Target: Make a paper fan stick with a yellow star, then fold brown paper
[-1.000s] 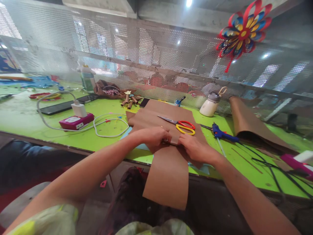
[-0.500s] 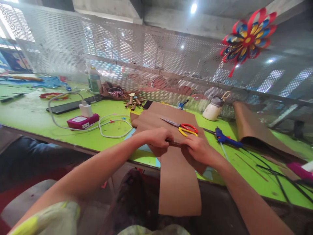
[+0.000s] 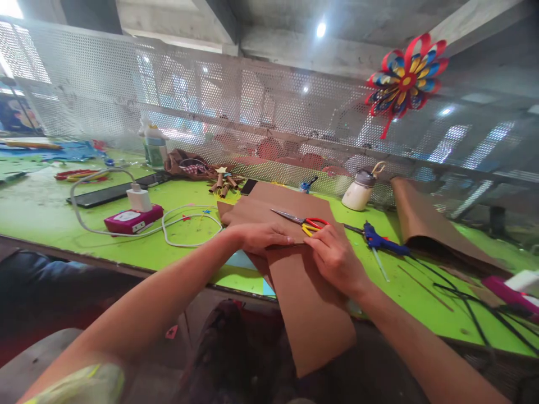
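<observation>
A long strip of brown paper [image 3: 309, 303] lies over the front edge of the green table [image 3: 177, 247] and hangs down toward my lap. My left hand [image 3: 259, 235] rests flat on its upper end, fingers stretched along a fold line. My right hand [image 3: 334, 255] presses on the same fold from the right with curled fingers. Under the strip lie more brown sheets [image 3: 269, 205]. Red and yellow scissors [image 3: 305, 220] lie on those sheets just beyond my fingers.
A blue glue gun [image 3: 379, 240] lies right of the sheets, with black cords beyond. A rolled brown sheet [image 3: 425, 221], a white bottle [image 3: 360, 191], a pink box with charger and white cable [image 3: 132, 216], a dark phone [image 3: 113, 191], and a mesh screen behind.
Both hands went from pinching the fold edge to pressing down on it, my left hand flattening out. The hanging strip swung slightly to the right.
</observation>
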Available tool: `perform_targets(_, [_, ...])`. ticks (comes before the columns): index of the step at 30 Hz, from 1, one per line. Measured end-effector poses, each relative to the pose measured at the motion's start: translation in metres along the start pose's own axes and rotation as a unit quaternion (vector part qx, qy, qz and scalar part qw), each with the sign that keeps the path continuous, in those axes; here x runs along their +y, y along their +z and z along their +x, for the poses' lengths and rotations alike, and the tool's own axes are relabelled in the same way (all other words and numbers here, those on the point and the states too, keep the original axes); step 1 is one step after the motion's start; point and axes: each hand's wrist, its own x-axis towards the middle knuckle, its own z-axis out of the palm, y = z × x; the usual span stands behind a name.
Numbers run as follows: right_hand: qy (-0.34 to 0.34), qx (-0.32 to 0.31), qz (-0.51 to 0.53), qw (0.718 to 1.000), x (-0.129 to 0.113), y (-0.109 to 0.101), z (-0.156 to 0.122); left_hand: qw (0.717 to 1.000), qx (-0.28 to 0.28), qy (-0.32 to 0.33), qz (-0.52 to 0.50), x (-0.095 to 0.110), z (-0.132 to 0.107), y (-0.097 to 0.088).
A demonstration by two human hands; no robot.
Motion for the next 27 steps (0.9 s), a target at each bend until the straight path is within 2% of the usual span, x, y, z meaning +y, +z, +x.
perform_targets(3, [0.011,0.017,0.009,1.0,0.0,-0.001,-0.001,0.995,-0.017,-0.026,-0.092,0.0,0.004,0.009])
perform_targets(7, [0.02,0.025,0.019,0.999,0.001,0.0,-0.001,0.965,-0.021,-0.089,-0.246,-0.004,0.008,0.02])
perform_targets(10, [0.044,0.034,0.066,0.996,0.003,0.0,-0.001,0.955,-0.01,-0.106,-0.278,-0.003,0.009,0.02])
perform_targets(13, [0.078,0.043,0.163,0.983,0.006,0.0,-0.001,0.953,-0.023,-0.118,-0.278,0.0,0.007,0.016])
perform_targets(15, [0.112,0.046,0.248,0.961,0.01,0.001,-0.001,0.96,-0.033,-0.111,-0.257,0.001,0.006,0.014])
perform_targets(18, [0.2,0.028,0.357,0.912,0.015,0.003,0.0,0.976,-0.048,-0.083,-0.197,0.0,0.005,0.012])
perform_targets(21, [0.29,-0.032,0.384,0.876,0.015,0.007,0.002,0.986,-0.063,-0.045,-0.149,0.0,0.007,0.012])
perform_targets(24, [0.336,-0.104,0.398,0.847,0.013,0.009,0.003,0.991,-0.06,-0.01,-0.116,0.002,0.008,0.013])
perform_targets(27, [0.365,-0.114,0.481,0.789,0.012,0.012,0.002,0.996,-0.054,-0.006,-0.071,0.002,0.01,0.015])
